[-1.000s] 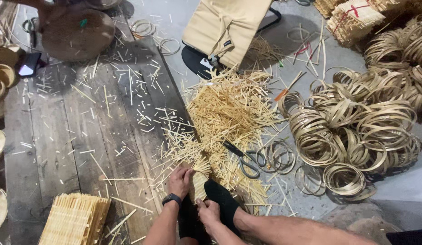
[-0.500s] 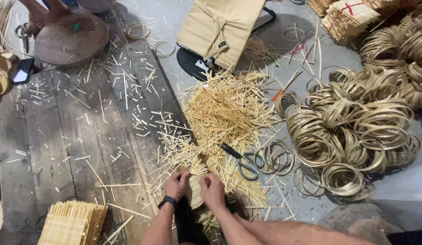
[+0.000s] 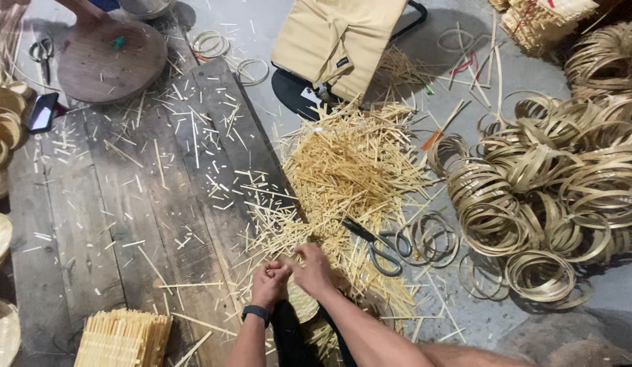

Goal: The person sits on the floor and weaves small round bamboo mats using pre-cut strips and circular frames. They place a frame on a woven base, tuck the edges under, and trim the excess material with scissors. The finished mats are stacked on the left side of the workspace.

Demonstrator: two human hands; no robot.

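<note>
Both hands are meeting at the near edge of the dark wooden plank floor, left hand [image 3: 269,280] and right hand [image 3: 314,268] fingers pinched closed on thin pale bamboo sticks [image 3: 286,261]; just beyond-right, black-handled scissors [image 3: 374,242] are lying diagonally, nearer the right hand.

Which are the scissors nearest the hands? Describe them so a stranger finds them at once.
Start at the big heap of pale bamboo slivers on the floor. At its lower right edge, just right of the right hand, lie the scissors. Their dark blades and loop handles stand out against the straw-coloured sticks and rings.
</note>
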